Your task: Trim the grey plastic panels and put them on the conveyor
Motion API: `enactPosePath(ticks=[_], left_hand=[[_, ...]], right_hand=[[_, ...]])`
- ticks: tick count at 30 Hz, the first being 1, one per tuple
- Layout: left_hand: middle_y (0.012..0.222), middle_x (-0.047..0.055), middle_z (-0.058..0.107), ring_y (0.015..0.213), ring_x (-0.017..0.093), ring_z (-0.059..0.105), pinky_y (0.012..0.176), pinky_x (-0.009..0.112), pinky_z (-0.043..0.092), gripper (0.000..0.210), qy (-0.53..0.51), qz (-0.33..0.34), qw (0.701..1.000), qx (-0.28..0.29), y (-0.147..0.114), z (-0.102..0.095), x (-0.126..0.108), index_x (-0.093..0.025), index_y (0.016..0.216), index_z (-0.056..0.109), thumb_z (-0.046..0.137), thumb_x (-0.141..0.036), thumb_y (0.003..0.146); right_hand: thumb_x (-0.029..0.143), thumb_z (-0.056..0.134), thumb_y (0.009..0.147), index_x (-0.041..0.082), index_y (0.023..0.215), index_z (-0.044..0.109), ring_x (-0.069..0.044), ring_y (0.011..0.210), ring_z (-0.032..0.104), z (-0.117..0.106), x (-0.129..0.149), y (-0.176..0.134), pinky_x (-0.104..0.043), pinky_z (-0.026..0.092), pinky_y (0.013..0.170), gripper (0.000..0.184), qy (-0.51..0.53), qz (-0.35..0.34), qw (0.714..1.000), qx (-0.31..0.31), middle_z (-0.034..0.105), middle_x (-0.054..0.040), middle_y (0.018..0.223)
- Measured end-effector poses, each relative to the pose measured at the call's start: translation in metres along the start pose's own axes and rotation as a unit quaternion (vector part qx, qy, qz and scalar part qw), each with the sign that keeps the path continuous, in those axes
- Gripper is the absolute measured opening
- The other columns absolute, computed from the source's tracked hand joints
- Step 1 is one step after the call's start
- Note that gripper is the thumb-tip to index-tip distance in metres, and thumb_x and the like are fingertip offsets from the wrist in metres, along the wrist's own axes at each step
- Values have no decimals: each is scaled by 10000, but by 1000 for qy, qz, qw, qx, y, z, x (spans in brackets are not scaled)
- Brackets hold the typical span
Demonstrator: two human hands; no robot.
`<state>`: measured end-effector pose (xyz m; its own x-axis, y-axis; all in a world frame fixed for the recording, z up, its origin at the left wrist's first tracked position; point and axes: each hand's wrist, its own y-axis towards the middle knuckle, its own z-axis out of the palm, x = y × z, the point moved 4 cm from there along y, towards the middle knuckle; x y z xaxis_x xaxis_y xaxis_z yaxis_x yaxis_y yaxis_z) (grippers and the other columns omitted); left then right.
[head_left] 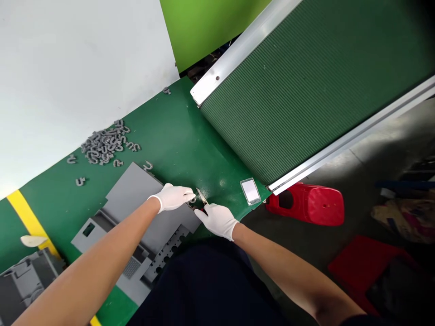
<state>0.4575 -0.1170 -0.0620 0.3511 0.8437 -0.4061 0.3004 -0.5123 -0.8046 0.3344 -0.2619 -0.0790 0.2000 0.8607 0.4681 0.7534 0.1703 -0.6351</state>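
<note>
My left hand, in a white glove, pinches a small grey U-shaped clip at the fingertips, mostly hidden. In my white-gloved right hand is a utility knife, its blade pointing up and away from me, close beside the left fingertips. Beneath both forearms lies a large grey plastic housing with slots and a row of round holes along one edge. More U-shaped clips form a pile on the green tabletop beyond it, with several loose ones around.
A green ribbed conveyor belt with metal rails rises at the right. A small framed white card lies near the table corner. Below stands a red stool. Another grey housing and yellow tape are at left.
</note>
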Motion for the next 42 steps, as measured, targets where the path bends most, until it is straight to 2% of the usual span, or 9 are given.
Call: enactPosePath(ticks=[4, 12, 19, 26, 33, 42], left_hand=[[775, -12, 716, 671, 176, 563, 870, 367, 348, 448, -10, 1, 1000, -12, 1, 0, 1, -257, 863, 650, 318, -516, 1018], [884, -4, 765, 727, 188, 589, 883, 366, 348, 462, -16, 13, 1000, -2, 2, 1, 3, -276, 958, 697, 313, -528, 1014], [786, 5, 731, 686, 192, 571, 862, 372, 360, 457, -23, 15, 1000, -13, 2, 1, 3, -262, 876, 669, 317, -525, 1003], [796, -1, 737, 695, 184, 589, 860, 374, 359, 425, -26, 16, 999, -14, 3, 1, 0, -242, 813, 633, 332, -480, 996], [830, 4, 736, 732, 198, 604, 864, 380, 347, 425, -14, 21, 1000, -4, 9, 5, 0, -241, 827, 629, 311, -466, 997], [813, 5, 718, 743, 211, 610, 882, 388, 351, 435, -7, 20, 1000, 2, 12, 5, 1, -243, 821, 613, 291, -477, 996]], right_hand=[[614, 332, 1057, 173, 983, 710, -249, 879, 731, 0, 4, -4, -330, 496, 766, 586, -14, 12, 1000, -9, 756, -118, 952], [616, 337, 1058, 189, 940, 702, -233, 876, 729, -1, 3, -3, -314, 487, 762, 575, -18, 13, 1000, 2, 758, -101, 923], [609, 341, 1061, 178, 956, 713, -230, 874, 731, -5, 8, -2, -301, 494, 762, 579, -27, 11, 1000, 4, 757, -109, 921], [612, 302, 1065, 160, 985, 716, -258, 851, 749, 0, 10, 1, -319, 517, 738, 618, -63, 11, 998, -11, 767, -131, 906], [600, 297, 1068, 121, 1014, 719, -284, 867, 758, 10, 5, 6, -337, 524, 754, 641, -76, 9, 997, 5, 774, -172, 903], [645, 278, 1056, 173, 982, 720, -261, 842, 751, 4, 0, 7, -333, 532, 740, 651, -78, 12, 997, -8, 763, -119, 920]])
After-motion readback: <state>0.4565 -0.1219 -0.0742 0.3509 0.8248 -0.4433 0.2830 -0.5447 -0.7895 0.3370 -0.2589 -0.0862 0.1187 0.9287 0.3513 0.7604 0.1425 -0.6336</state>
